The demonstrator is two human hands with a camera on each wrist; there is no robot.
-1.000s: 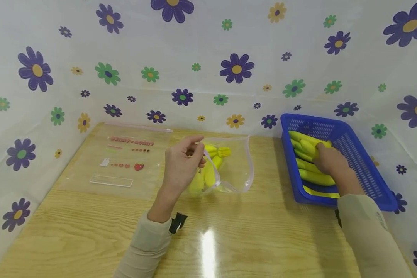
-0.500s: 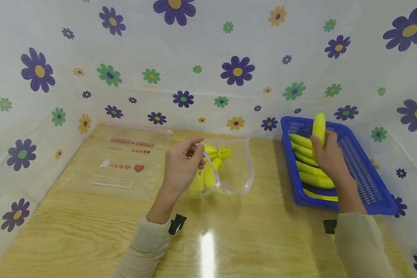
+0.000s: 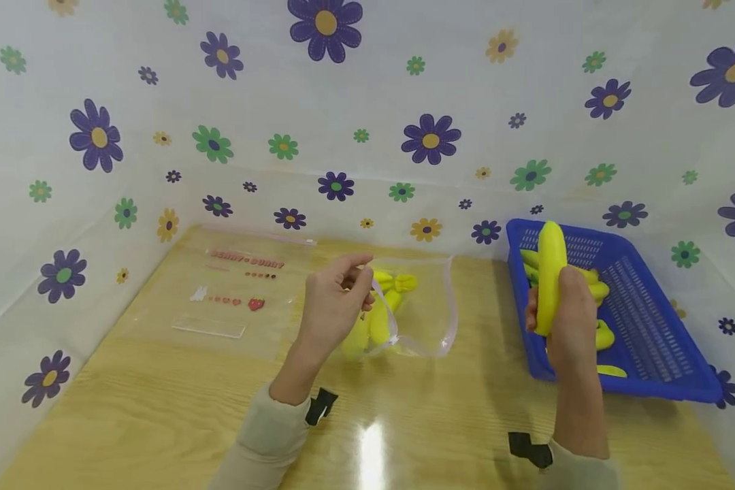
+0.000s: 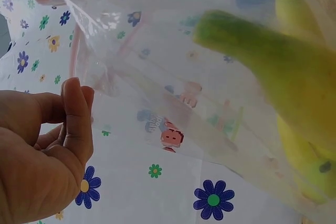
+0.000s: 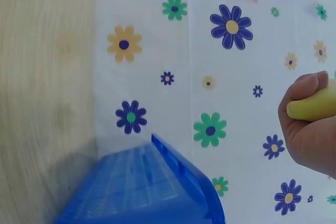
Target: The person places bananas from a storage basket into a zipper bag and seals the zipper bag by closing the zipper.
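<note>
My left hand [image 3: 331, 306] pinches the edge of a clear zip bag [image 3: 433, 303], whose mouth gapes toward the right. Several yellow bananas [image 3: 380, 320] lie inside the bag; in the left wrist view one banana [image 4: 310, 82] has a green tip. With curled fingers my right hand [image 3: 576, 327] grips another banana [image 3: 550, 272], held upright over the left side of the blue basket [image 3: 655, 389]. The right wrist view shows the end of this banana [image 5: 312, 107] poking out of the fist.
Another clear zip bag [image 3: 159, 316] with pink print lies flat at the left of the wooden table [image 3: 441, 422]. More bananas [image 3: 605, 337] lie in the basket. A flower-patterned sheet [image 3: 367, 88] closes off the back and sides.
My right hand has lifted a banana out of the basket and moved it up and left. The left hand keeps its hold on the bag. The head view has shifted slightly.
</note>
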